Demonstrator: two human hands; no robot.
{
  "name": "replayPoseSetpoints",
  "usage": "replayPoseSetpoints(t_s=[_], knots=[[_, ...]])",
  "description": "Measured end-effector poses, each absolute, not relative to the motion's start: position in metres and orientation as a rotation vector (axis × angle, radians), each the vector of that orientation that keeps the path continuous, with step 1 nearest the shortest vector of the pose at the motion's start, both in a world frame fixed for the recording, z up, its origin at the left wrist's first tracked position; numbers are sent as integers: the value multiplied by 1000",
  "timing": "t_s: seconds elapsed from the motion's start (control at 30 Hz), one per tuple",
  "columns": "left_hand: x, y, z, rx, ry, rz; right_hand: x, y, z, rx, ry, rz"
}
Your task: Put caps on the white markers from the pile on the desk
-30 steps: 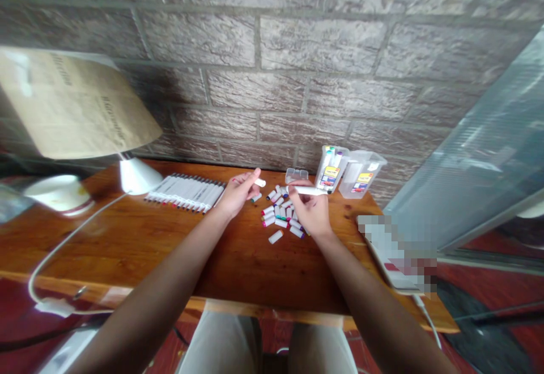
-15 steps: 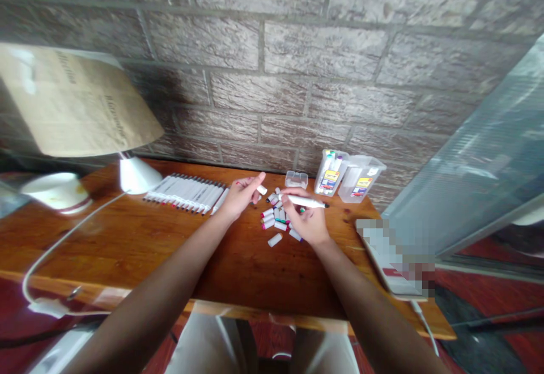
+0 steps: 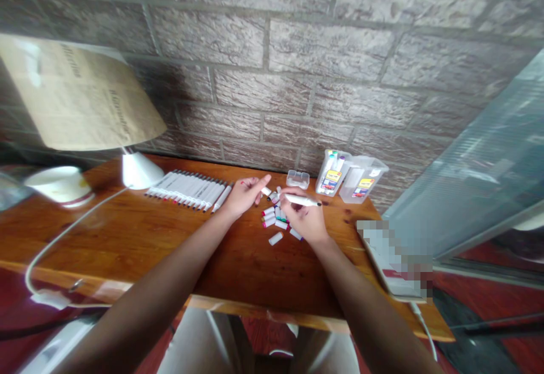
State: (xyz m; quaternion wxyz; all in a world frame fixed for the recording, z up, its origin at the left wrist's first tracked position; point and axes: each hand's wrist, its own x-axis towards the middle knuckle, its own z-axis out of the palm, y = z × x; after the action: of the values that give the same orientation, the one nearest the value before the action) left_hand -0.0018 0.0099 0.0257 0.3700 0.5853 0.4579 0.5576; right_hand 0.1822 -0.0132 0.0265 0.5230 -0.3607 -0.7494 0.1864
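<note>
My left hand [image 3: 246,195] pinches a small white marker cap [image 3: 266,191] between thumb and fingers. In my right hand [image 3: 306,218] is a white marker [image 3: 301,199] with a dark far end, lying nearly level and its other end toward the cap. The cap and the marker are close, with a small gap between them. Below and between the hands lies a loose pile of marker caps [image 3: 269,221] with coloured ends, partly hidden by my right hand. One cap [image 3: 276,238] lies apart at the front. Left of my left hand is a row of white markers [image 3: 191,188], side by side.
At the back stand a clear case holding markers [image 3: 332,173], another clear case [image 3: 363,180] and a small clear lid [image 3: 298,179]. A lamp [image 3: 142,170], a paper cup [image 3: 59,186] and a white cable [image 3: 72,232] are left. A blurred-out device [image 3: 395,286] lies right.
The cap in my left hand and the marker in my right hand have come closer together. The view has shifted slightly.
</note>
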Motion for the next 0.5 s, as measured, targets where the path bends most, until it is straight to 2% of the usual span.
replayPoseSetpoints(t_s=[0.17, 0.5], knots=[[-8, 15, 28, 1360, 1120, 1564, 193, -4, 25, -999, -1611, 350], [-8, 14, 26, 1368, 1114, 1545, 185, -3, 17, -960, -1597, 538]])
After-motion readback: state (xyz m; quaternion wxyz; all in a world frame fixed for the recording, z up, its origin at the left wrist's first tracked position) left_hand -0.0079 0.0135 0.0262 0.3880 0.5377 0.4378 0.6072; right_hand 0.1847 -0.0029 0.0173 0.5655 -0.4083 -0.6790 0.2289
